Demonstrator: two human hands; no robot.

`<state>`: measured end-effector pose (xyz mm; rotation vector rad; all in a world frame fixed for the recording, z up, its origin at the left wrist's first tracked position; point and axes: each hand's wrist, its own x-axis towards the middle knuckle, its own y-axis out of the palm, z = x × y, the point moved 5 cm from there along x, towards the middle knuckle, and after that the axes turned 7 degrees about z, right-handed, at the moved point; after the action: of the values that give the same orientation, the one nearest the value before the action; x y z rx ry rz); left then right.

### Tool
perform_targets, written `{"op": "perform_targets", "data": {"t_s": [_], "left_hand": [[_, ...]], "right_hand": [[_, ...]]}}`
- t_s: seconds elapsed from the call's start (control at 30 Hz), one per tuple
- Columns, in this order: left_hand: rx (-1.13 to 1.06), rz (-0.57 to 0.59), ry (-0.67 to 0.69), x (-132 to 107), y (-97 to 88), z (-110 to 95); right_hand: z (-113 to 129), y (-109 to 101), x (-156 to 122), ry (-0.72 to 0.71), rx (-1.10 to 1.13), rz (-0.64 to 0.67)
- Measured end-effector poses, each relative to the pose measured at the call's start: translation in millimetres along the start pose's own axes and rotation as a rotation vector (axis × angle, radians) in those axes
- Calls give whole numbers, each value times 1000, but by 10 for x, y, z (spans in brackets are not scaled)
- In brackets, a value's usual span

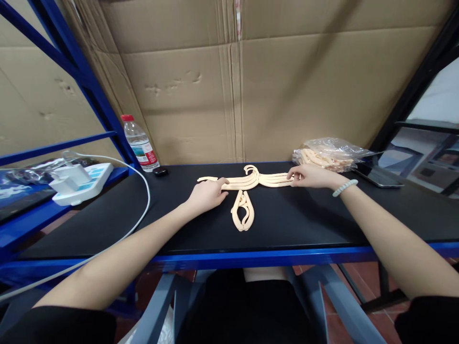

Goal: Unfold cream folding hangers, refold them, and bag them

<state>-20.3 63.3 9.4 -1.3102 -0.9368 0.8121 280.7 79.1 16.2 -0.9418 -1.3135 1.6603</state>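
A stack of cream plastic hangers [253, 179] lies flat on the black shelf top [304, 220], arms spread left and right. My left hand [207, 194] rests palm down on the left ends of the hangers, fingers closed over them. My right hand [309, 176] pinches the right ends of the same stack. A beaded bracelet [344, 188] sits on my right wrist. Just in front of the stack lies a small looped cream hanger piece [243, 216], untouched.
A clear bag of more cream hangers [328, 155] lies at the back right beside a dark tablet [378, 176]. A water bottle [139, 143], a small black object [159, 171], a white charger [70, 179] and its cable [141, 210] are at left. Cardboard stands behind.
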Motion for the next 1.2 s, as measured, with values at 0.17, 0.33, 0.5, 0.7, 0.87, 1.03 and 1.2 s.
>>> {"op": "perform_targets", "data": {"t_s": [0.17,0.33,0.5,0.7,0.87,1.03,1.2], "left_hand": [[6,-50,-24,35,64,-3],[1,-112,35,57,88,-31],[8,-111,10,80,95,-11],[13,-80,-4,87,112,-25],[28,-56,-22,92,132,-21],[27,-69,-27,94,144,-10],[30,-77,-37,67,108,-18]], "right_hand": [[48,58,63,-19,-90,-101],[29,116,92,9,-83,-87],[49,122,82,2,-32,-52],[68,132,88,-28,33,-4],[66,140,101,-48,105,30],[106,113,79,-32,94,30],[138,75,57,-47,45,14]]}}
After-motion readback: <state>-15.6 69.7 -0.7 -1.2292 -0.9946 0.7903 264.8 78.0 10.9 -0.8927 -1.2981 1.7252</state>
